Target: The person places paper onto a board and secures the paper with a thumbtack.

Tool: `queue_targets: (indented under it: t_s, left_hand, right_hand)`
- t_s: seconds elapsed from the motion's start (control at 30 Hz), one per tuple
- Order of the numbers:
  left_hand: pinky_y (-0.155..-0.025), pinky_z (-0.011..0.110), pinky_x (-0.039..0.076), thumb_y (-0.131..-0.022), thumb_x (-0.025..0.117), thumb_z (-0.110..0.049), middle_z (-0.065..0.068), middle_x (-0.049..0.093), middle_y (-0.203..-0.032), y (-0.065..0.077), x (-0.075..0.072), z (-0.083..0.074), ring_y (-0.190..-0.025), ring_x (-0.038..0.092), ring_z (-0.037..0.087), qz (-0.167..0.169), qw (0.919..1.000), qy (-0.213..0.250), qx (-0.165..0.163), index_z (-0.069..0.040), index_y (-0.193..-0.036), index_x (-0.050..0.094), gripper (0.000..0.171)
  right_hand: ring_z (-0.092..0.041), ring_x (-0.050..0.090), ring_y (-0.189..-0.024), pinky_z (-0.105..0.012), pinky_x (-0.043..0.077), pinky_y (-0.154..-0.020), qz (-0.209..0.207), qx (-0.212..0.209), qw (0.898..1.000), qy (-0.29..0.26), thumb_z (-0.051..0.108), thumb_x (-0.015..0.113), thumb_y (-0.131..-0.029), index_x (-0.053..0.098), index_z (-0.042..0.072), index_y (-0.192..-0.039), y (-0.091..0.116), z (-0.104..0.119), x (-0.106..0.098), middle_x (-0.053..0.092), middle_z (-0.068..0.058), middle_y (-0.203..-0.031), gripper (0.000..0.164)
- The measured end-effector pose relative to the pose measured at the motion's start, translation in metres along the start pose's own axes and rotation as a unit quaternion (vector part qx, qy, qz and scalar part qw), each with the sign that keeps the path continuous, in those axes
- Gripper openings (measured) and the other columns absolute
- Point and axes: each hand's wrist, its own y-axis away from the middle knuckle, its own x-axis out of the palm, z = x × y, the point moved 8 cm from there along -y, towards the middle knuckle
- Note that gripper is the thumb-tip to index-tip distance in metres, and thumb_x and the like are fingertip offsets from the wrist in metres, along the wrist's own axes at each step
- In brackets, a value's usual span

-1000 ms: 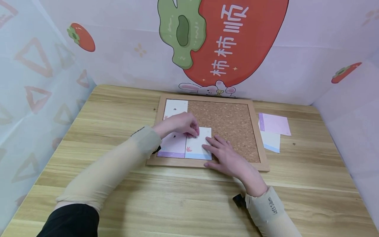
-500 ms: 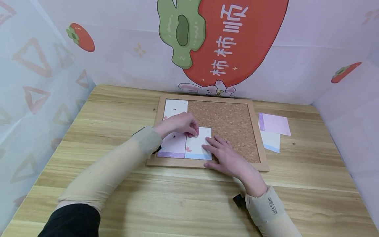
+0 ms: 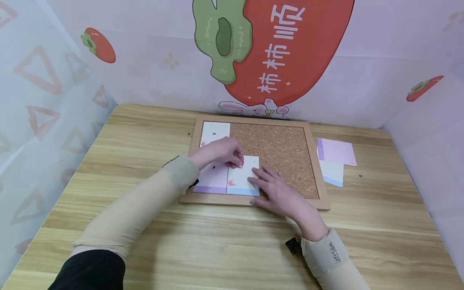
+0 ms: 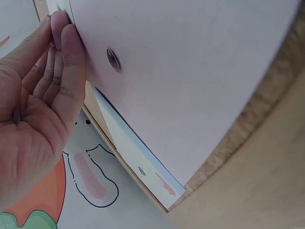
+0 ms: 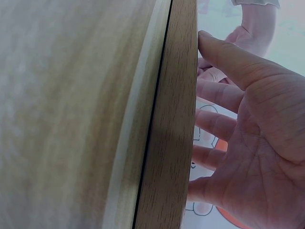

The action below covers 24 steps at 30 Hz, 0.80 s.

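Observation:
A wood-framed cork board [image 3: 275, 145] lies on the table. My left hand [image 3: 224, 151] pinches a small silvery thumbtack [image 3: 240, 166] against a white card with a blue lower edge [image 3: 243, 183]. My right hand [image 3: 277, 193] has its fingers spread, fingertips on that card's right side and thumb by the lower frame. Left of it lies a purple-edged card [image 3: 210, 181] with a flat metal tack [image 4: 113, 59] in it. Above, another white card [image 3: 221, 129] also carries a tack [image 3: 214, 134]; the left hand partly covers both cards.
To the right of the board, a loose purple card [image 3: 338, 152] overlaps a white and blue one [image 3: 332, 173] on the wooden table [image 3: 224, 249]. A printed backdrop [image 3: 152, 72] rises behind the table, with similar sheets at both sides.

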Motion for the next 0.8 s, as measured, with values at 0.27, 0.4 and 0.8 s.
queue_targets:
  t_s: [0.27,0.4,0.8]
  left_hand:
    - [-0.062,0.019,0.053,-0.093,0.071,-0.015,0.002,0.073,-0.075,-0.0001,-0.0001,-0.0030,-0.066,0.066,0.009,-0.001,0.9997,-0.022,-0.010,-0.011,-0.089,0.076,0.008]
    - [-0.061,0.020,0.054,-0.093,0.072,-0.017,0.001,0.073,-0.074,-0.0005,-0.0003,-0.0043,-0.066,0.067,0.010,-0.001,0.9992,-0.037,-0.016,-0.012,-0.088,0.076,0.008]
    - [-0.060,0.020,0.052,-0.093,0.071,-0.019,0.001,0.072,-0.073,-0.0014,0.0001,-0.0065,-0.066,0.066,0.011,-0.001,0.9973,-0.070,-0.022,-0.013,-0.086,0.075,0.010]
  right_hand:
    - [-0.042,0.022,-0.152,-0.073,0.026,-0.113,-0.001,-0.001,1.000,-0.001,0.040,0.071,-0.091,0.052,0.012,-0.145,0.0003,0.0003,-0.0007,0.036,-0.013,-0.161,0.064]
    - [-0.043,0.023,-0.152,-0.073,0.027,-0.113,-0.003,-0.003,1.000,-0.002,0.040,0.071,-0.091,0.052,0.011,-0.145,0.0002,0.0004,-0.0010,0.036,-0.013,-0.161,0.064]
    - [-0.043,0.023,-0.152,-0.074,0.028,-0.112,-0.003,-0.006,1.000,0.000,0.040,0.071,-0.091,0.053,0.012,-0.145,0.0002,0.0010,-0.0011,0.037,-0.013,-0.161,0.063]
